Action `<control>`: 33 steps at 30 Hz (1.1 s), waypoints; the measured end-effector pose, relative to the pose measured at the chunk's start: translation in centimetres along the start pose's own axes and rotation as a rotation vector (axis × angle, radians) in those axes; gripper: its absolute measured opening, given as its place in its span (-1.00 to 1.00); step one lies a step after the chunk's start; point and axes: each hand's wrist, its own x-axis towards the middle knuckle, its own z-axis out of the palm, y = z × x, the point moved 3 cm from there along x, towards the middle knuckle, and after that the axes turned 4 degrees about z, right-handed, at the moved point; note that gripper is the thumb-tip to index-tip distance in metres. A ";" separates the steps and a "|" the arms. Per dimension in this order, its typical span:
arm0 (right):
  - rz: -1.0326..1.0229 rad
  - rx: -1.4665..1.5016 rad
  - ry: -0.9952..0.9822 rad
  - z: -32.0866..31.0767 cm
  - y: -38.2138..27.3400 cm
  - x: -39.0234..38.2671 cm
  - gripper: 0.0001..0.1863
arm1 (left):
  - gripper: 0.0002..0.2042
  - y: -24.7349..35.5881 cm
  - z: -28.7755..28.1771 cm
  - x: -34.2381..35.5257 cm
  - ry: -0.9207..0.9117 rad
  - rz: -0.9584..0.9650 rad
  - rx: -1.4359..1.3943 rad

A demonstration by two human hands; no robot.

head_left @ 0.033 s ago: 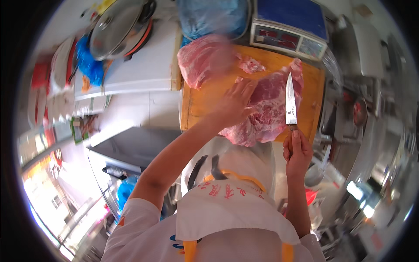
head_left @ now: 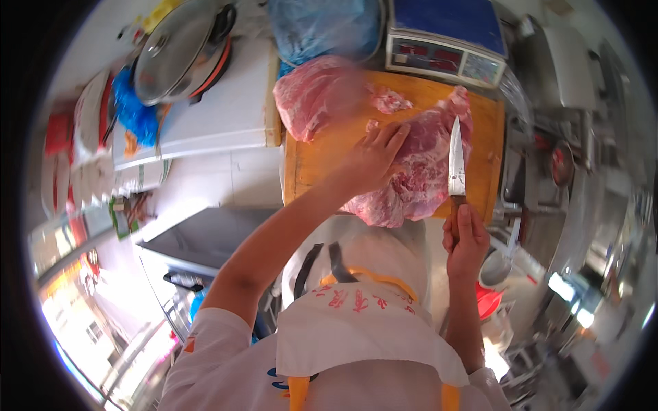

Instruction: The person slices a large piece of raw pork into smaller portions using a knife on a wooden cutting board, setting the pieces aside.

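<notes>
A large slab of raw meat (head_left: 428,168), pink with white fat, lies along the right part of an orange-brown cutting board (head_left: 308,168). My left hand (head_left: 373,159) rests with outstretched fingers on the slab's left edge. In my right hand (head_left: 467,236) is a knife (head_left: 456,161), gripped by its brown handle. Its blade points away from me, over or beside the slab's right edge; I cannot tell whether it touches. A second chunk of meat (head_left: 308,103) sits at the board's far left, partly blurred. Small meat scraps (head_left: 391,101) lie between the two pieces.
Behind the board stand a blue-topped scale (head_left: 445,55) and a blue plastic bag (head_left: 325,31). A lidded pan (head_left: 175,58) is on the white counter (head_left: 212,120) at the left. Metal kitchenware and a red bowl (head_left: 488,301) are at the right.
The whole view has shifted slightly, with the surroundings at the left and back sliding a little leftward. Both hands, the knife and the meat keep nearly the same places relative to each other.
</notes>
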 end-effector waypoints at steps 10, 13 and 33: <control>0.133 0.283 0.208 5.6 5.2 -9.4 -0.73 | -0.33 -2.7 0.1 5.9 -0.154 0.076 -0.124; 0.131 0.199 0.194 6.6 5.5 -8.6 -0.72 | -0.29 -3.0 0.1 6.6 -0.229 0.098 -0.026; 0.113 -0.746 0.771 16.6 3.8 -1.5 -0.69 | -0.28 -2.4 0.9 13.7 -0.325 0.458 -0.333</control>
